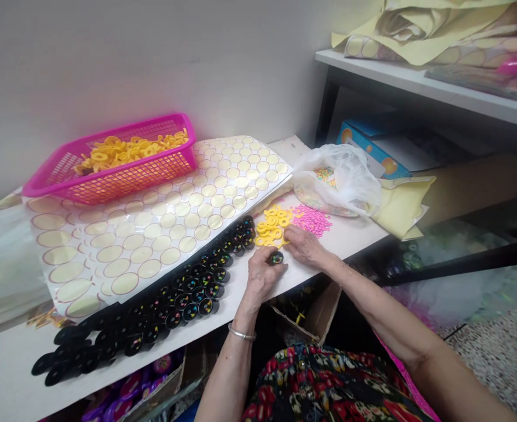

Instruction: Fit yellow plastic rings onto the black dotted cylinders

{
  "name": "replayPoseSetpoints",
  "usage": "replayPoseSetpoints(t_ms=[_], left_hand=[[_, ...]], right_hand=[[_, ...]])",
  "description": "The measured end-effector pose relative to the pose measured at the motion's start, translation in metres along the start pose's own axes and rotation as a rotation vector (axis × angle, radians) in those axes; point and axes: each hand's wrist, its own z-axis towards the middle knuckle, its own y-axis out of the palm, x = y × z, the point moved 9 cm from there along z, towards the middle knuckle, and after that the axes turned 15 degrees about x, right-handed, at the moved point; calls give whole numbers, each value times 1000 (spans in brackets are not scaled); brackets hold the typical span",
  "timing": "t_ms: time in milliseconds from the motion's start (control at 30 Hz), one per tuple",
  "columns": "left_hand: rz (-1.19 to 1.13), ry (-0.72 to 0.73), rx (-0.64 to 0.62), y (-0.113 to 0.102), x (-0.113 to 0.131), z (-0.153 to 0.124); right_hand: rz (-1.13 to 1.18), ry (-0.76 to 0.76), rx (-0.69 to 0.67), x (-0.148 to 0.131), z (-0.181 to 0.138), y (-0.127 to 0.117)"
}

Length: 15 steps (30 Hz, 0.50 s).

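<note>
My left hand [262, 271] is closed around a small black cup [276, 257], its opening facing up toward me. Close by on the right, my right hand [301, 245] has its fingers bent together at the edge of a pile of yellow rings [272, 225]; whatever lies between the fingertips is hidden. Behind that hand, small pink beads [312, 220] are spread on the table. Left of my hands stand rows of black cups [197, 281], many with bits of colour inside. Farther left, several black cups [71, 354] lie on their sides.
A pink basket [122, 181] of yellow rings rests on sheets of round stickers [170, 220]. A clear plastic bag [350, 181] with coloured beads sits at the back right. A shelf [438, 88] rises on the right. Below the table's front edge is an open cardboard box [324, 313].
</note>
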Motion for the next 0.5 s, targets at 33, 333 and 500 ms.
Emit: replayPoseSetpoints(t_ms=[33,333,500], left_hand=[[-14,-3,0,0,-3,-1],[-11,36,33,1,-9,-4],[20,51,35,1,-6,-4]], right_hand=[[9,33,31,4,0,-5],[-95,390,285,75,-31,-48],[-83,307,246,66,-38,-43]])
